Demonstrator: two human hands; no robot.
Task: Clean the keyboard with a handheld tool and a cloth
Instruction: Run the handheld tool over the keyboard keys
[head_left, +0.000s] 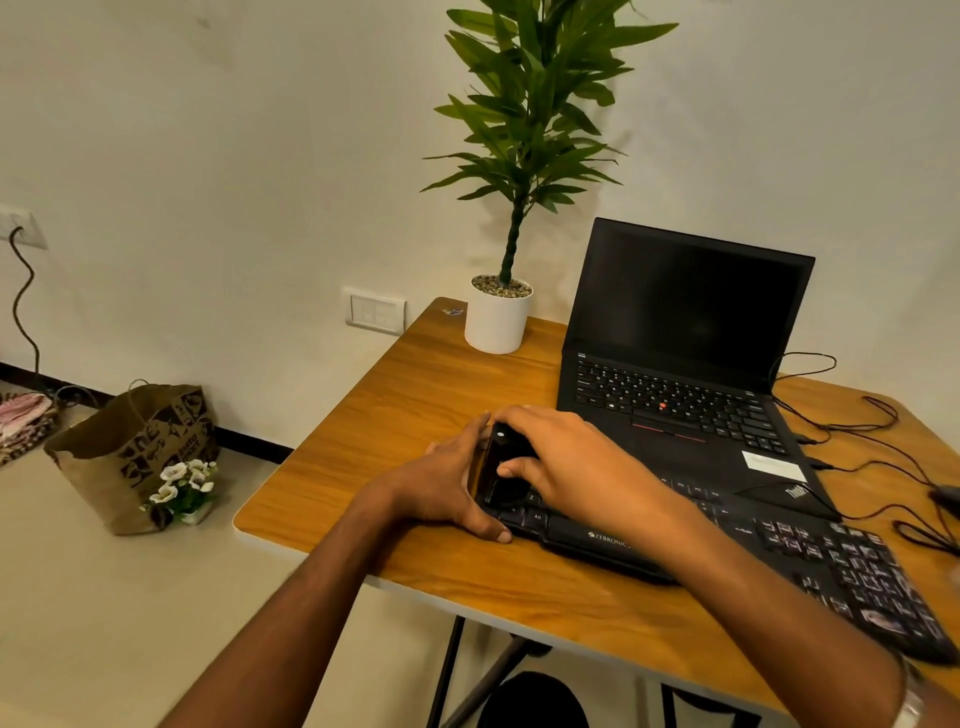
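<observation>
A black Zebronics keyboard (779, 551) lies across the wooden table (415, 395), in front of an open laptop. My right hand (576, 462) grips a small black handheld tool (501, 467) and holds it down on the keyboard's left end. My left hand (447, 483) holds the keyboard's left edge, thumb on the front corner and fingers along the side. No cloth is in view.
A black laptop (680, 374) stands open behind the keyboard, cables (883, 431) trailing to the right. A potted plant (498, 317) sits at the table's far corner. On the floor at left stand a paper bag (130, 447) and small flowers (184, 488).
</observation>
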